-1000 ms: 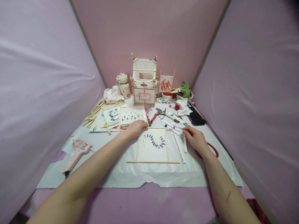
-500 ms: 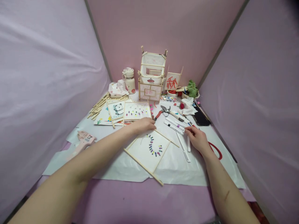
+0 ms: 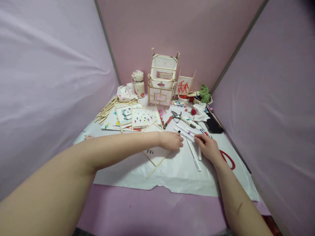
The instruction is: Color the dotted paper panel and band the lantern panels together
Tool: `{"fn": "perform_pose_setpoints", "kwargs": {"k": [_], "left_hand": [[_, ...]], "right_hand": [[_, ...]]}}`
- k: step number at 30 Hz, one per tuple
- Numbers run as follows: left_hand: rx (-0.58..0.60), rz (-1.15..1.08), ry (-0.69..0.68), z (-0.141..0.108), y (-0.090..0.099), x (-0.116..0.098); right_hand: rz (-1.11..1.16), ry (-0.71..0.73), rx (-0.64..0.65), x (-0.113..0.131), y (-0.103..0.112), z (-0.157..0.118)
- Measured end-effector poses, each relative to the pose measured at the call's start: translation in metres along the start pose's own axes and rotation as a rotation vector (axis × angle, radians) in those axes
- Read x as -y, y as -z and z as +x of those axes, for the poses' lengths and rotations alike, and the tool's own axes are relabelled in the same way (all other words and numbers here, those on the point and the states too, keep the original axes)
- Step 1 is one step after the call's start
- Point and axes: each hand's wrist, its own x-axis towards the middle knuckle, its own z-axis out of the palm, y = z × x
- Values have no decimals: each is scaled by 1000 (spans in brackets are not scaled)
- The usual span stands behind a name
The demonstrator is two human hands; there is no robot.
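My left hand (image 3: 173, 141) reaches across a stick-framed picture (image 3: 157, 159), its fingers curled over the frame's right-hand corner. My forearm covers much of that picture; a few coloured dots show below it. My right hand (image 3: 207, 147) rests at the right, thumb and fingers pinched at the ends of white markers, one with a black band (image 3: 183, 134) and one with a purple band (image 3: 188, 131). A capless-looking white pen (image 3: 194, 155) and another white marker (image 3: 199, 153) lie just below these fingers.
Red-handled pruning shears (image 3: 172, 118) lie behind the markers. Framed drawings (image 3: 145, 117) and a pile of sticks (image 3: 108, 109) are at the left. A stick-built house (image 3: 161, 93), a bottle (image 3: 138, 84) and a plant (image 3: 204, 94) stand at the back. A phone (image 3: 214, 123) lies right.
My left hand has moved right and nearer to me, and the framed picture has turned with it. My right hand has stayed by the markers. The view has shifted slightly.
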Motion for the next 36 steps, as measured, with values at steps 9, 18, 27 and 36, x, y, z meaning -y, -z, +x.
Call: {"fn": "perform_pose_setpoints", "kwargs": {"k": [9,18,27,36], "left_hand": [[-339,178,314,-12,-33,-87],[-241,49,767,-24,-64,-124],[-219,11,599,-105,-65,-156],[-335,-219,513,-141,-59,-125]], "right_hand": [[25,51,-36,-1,2,1],[11,49,-37,1,0,2],[-112,88,36,5,5,14],[-448,97,170,21,-9,59]]}}
